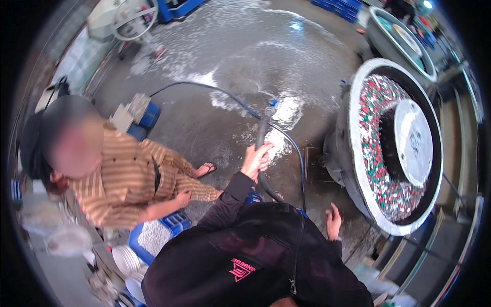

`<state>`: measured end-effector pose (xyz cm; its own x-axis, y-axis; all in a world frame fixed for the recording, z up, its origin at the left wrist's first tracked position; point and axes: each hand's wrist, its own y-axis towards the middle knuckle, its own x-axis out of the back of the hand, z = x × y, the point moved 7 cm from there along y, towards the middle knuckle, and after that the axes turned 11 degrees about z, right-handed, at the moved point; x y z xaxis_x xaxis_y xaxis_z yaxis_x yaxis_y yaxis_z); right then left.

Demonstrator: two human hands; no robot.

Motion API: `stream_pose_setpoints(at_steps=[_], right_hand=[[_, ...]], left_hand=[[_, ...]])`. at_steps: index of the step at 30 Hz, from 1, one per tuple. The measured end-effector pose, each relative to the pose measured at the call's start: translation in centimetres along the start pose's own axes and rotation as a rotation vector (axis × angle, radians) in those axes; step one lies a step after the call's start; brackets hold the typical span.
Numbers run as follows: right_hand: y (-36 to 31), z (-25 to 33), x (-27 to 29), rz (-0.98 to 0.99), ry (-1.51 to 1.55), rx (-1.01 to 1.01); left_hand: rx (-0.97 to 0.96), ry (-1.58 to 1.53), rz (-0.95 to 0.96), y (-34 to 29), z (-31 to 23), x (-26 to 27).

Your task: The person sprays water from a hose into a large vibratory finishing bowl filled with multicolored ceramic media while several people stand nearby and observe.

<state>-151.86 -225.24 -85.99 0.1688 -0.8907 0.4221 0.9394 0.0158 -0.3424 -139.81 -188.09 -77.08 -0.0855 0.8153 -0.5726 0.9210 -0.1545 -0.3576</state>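
Observation:
My left hand (pixel 255 161) is closed around a thick dark hose (pixel 264 128) held out in front of me. At the hose's far end is a grey fitting with a blue valve (pixel 273 103). Water seems to come out beyond it onto the wet concrete floor (pixel 199 138). Behind my hand the hose curves down beside my legs. My right hand (pixel 333 222) hangs by my right side with nothing in it, its fingers apart. Nearest to it is a big round tub (pixel 353 169) filled with small red, green and white pieces around a central hub.
A person in striped clothes (pixel 123 174) is close on my left, by a blue crate (pixel 176 221) of whitish pieces. A thin blue hose (pixel 230 95) crosses the floor. Another round tub (pixel 381 30) stands far right, near blue crates (pixel 340 7). A handwheel machine (pixel 134 20) stands far left.

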Motion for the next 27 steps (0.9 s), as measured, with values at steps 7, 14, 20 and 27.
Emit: stream_pose_setpoints(at_steps=[7,14,20,27], right_hand=[[7.5,3.8,-6.8,0.129,0.007,0.024],[4.1,-10.1,-11.1,0.145,-0.009,-0.411],[-4.8,-16.6,-13.2,-0.066,0.315,-0.828],[-9.1,-14.3,-17.7,-0.244,0.6,-0.831]], left_hand=[[0.092,-0.012,0.241,0.0,-4.4,-1.4],[0.075,0.163,0.496,-2.7,-10.1,-6.8],[0.1,0.256,0.753,-4.0,-11.8,-10.5],[0.217,0.258,0.949,-1.4,-10.5,-13.9]])
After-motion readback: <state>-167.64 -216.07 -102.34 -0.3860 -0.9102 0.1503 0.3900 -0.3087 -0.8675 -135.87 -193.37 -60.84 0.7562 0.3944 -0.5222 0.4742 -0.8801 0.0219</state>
